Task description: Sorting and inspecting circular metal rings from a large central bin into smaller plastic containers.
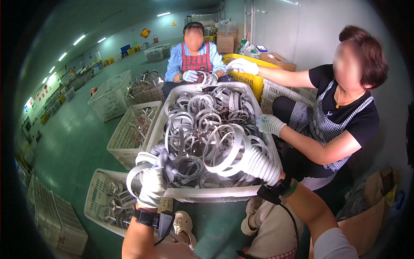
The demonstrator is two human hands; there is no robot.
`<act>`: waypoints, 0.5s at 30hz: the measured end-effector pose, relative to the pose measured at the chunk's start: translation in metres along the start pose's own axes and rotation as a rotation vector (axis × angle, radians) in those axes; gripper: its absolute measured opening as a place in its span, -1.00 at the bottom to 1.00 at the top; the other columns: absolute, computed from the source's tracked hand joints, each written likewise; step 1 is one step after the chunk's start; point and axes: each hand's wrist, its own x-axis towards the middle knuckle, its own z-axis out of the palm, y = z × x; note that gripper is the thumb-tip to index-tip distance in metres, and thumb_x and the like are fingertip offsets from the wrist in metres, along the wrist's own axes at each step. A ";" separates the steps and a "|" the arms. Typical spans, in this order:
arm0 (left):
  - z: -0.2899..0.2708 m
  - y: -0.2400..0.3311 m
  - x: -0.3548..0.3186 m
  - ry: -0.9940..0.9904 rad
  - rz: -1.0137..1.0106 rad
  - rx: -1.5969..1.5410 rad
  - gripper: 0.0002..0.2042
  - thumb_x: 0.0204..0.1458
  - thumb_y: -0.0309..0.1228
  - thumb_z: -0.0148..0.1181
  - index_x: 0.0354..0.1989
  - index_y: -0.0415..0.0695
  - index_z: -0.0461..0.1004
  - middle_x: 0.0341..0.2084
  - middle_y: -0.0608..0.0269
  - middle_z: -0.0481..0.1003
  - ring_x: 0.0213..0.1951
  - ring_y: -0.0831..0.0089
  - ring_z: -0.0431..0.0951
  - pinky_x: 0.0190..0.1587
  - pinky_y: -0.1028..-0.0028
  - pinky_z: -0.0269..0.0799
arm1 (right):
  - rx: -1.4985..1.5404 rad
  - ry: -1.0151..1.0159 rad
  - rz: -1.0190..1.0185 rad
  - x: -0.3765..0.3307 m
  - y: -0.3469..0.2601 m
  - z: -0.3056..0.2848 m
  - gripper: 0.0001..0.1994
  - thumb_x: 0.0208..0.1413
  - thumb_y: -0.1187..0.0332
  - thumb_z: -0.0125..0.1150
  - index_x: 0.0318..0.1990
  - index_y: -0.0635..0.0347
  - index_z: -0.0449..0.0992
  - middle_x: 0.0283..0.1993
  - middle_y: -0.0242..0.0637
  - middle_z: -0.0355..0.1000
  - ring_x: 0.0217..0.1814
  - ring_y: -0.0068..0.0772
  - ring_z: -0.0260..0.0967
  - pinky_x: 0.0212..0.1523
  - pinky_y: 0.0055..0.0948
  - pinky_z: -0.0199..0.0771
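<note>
Bands [129, 179] pinched in left hand [152, 187]; ring bundle [236, 151] gripped in right hand [263, 166]. Centre crate [215, 194] heaped: much apparently left. Near-left crate [90, 199] partly filled: some likely done.

Wht crate [211, 193] w/ gry rings [196, 130] piled inside.

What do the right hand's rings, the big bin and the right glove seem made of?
Rings: likely metal, smooth, with bright highlights along thin bands.
Bin: probably plastic, whitish, judging by its thick, moulded-looking rim.
Right glove: seemingly knitted fabric, matt, striped, close-fitting.
</note>
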 end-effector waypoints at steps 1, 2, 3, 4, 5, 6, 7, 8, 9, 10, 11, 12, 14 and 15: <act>-0.004 -0.001 0.001 0.013 -0.014 0.000 -0.85 0.16 -0.29 0.10 -0.17 -0.03 0.38 -0.43 0.39 0.43 -0.43 0.61 0.43 -0.39 0.57 0.44 | 0.002 0.001 0.001 0.002 0.004 -0.001 -0.64 0.09 0.34 0.09 0.08 0.09 0.41 -0.12 -0.26 0.48 -0.14 -0.28 0.44 -0.08 -0.31 0.43; -0.008 0.000 0.000 0.029 -0.026 -0.001 -0.85 0.16 -0.29 0.11 -0.17 -0.02 0.39 -0.43 0.39 0.43 -0.41 0.61 0.43 -0.39 0.56 0.44 | -0.107 -0.041 -0.039 0.004 0.006 -0.001 -0.64 0.09 0.34 0.11 0.08 0.12 0.40 -0.11 -0.23 0.47 -0.13 -0.27 0.43 -0.06 -0.31 0.42; -0.010 -0.001 0.000 0.034 -0.025 0.000 -0.85 0.16 -0.29 0.11 -0.17 -0.02 0.39 -0.43 0.39 0.43 -0.41 0.61 0.43 -0.39 0.56 0.44 | -0.216 -0.082 -0.081 0.007 0.007 -0.001 -0.63 0.08 0.34 0.13 0.07 0.15 0.39 -0.11 -0.20 0.47 -0.11 -0.25 0.43 -0.05 -0.31 0.41; -0.011 -0.003 -0.001 0.050 -0.041 0.018 -0.85 0.15 -0.29 0.12 -0.17 -0.03 0.40 -0.42 0.39 0.43 -0.43 0.61 0.41 -0.39 0.56 0.43 | -0.326 -0.123 -0.123 0.009 0.008 -0.001 -0.62 0.07 0.34 0.14 0.07 0.18 0.38 -0.10 -0.17 0.47 -0.10 -0.24 0.43 -0.03 -0.31 0.41; -0.013 -0.003 -0.002 0.067 -0.057 0.037 -0.85 0.15 -0.30 0.13 -0.17 -0.03 0.41 -0.42 0.39 0.43 -0.44 0.61 0.40 -0.39 0.55 0.42 | -0.435 -0.163 -0.166 0.011 0.009 -0.001 -0.61 0.07 0.34 0.16 0.07 0.21 0.38 -0.09 -0.14 0.46 -0.09 -0.22 0.43 -0.01 -0.31 0.40; -0.013 -0.002 -0.004 0.068 -0.057 0.037 -0.85 0.15 -0.30 0.13 -0.17 -0.03 0.41 -0.42 0.39 0.43 -0.44 0.61 0.40 -0.39 0.55 0.42 | -0.546 -0.202 -0.210 0.011 0.009 0.000 -0.60 0.06 0.34 0.18 0.07 0.24 0.37 -0.08 -0.12 0.46 -0.08 -0.20 0.43 0.00 -0.31 0.39; -0.013 0.000 -0.006 0.061 -0.051 0.151 -0.84 0.14 -0.30 0.14 -0.17 -0.04 0.41 -0.42 0.40 0.43 -0.45 0.62 0.39 -0.40 0.55 0.41 | -0.585 -0.141 -0.239 0.010 0.006 0.004 -0.61 0.03 0.33 0.23 0.00 0.30 0.39 -0.12 -0.12 0.48 -0.09 -0.22 0.44 -0.01 -0.34 0.39; -0.014 0.001 -0.008 0.056 -0.044 0.265 -0.82 0.13 -0.29 0.15 -0.16 -0.05 0.41 -0.42 0.40 0.44 -0.47 0.62 0.38 -0.41 0.55 0.39 | -0.584 -0.144 -0.240 0.009 -0.001 0.008 -0.61 0.03 0.33 0.23 0.00 0.30 0.39 -0.12 -0.12 0.48 -0.09 -0.22 0.44 -0.01 -0.34 0.39; -0.012 0.000 -0.009 0.045 0.008 0.323 -0.81 0.12 -0.30 0.17 -0.17 -0.08 0.42 -0.44 0.39 0.44 -0.50 0.63 0.37 -0.43 0.58 0.38 | -0.646 -0.151 -0.176 0.007 -0.009 0.010 -0.63 0.03 0.33 0.23 -0.02 0.29 0.41 -0.13 -0.12 0.48 -0.10 -0.23 0.44 -0.01 -0.34 0.40; -0.009 0.001 -0.012 0.048 0.009 0.324 -0.81 0.12 -0.30 0.17 -0.17 -0.08 0.42 -0.44 0.39 0.44 -0.50 0.63 0.37 -0.43 0.58 0.38 | -0.708 -0.157 -0.112 0.006 -0.012 0.010 -0.65 0.03 0.32 0.24 -0.04 0.29 0.43 -0.14 -0.12 0.49 -0.11 -0.23 0.45 -0.01 -0.35 0.40; -0.002 0.002 -0.014 0.038 -0.007 0.300 -0.80 0.11 -0.29 0.18 -0.17 -0.10 0.43 -0.45 0.39 0.44 -0.51 0.64 0.36 -0.43 0.59 0.37 | -0.704 -0.171 -0.131 0.008 -0.006 0.007 -0.66 0.04 0.35 0.23 -0.04 0.31 0.44 -0.14 -0.14 0.50 -0.12 -0.32 0.45 -0.02 -0.39 0.41; 0.002 0.003 -0.016 0.027 -0.024 0.277 -0.80 0.11 -0.29 0.19 -0.18 -0.11 0.43 -0.47 0.38 0.44 -0.53 0.65 0.36 -0.43 0.59 0.37 | -0.706 -0.167 -0.130 0.005 -0.004 0.004 -0.66 0.04 0.35 0.23 -0.04 0.31 0.44 -0.14 -0.14 0.50 -0.12 -0.32 0.45 -0.02 -0.39 0.41; 0.003 0.004 -0.018 0.004 -0.027 0.320 -0.80 0.11 -0.29 0.19 -0.19 -0.12 0.43 -0.48 0.38 0.44 -0.53 0.65 0.35 -0.43 0.59 0.37 | -0.455 -0.144 -0.093 0.000 -0.005 0.004 -0.67 0.06 0.40 0.22 -0.03 0.34 0.44 -0.16 -0.19 0.50 -0.12 -0.43 0.43 -0.03 -0.44 0.41; 0.003 0.005 -0.020 -0.015 -0.030 0.364 -0.80 0.11 -0.29 0.19 -0.20 -0.12 0.43 -0.49 0.38 0.44 -0.54 0.65 0.35 -0.43 0.60 0.36 | -0.454 -0.144 -0.092 -0.001 -0.006 0.006 -0.67 0.06 0.40 0.22 -0.03 0.34 0.44 -0.16 -0.19 0.50 -0.12 -0.43 0.43 -0.03 -0.44 0.41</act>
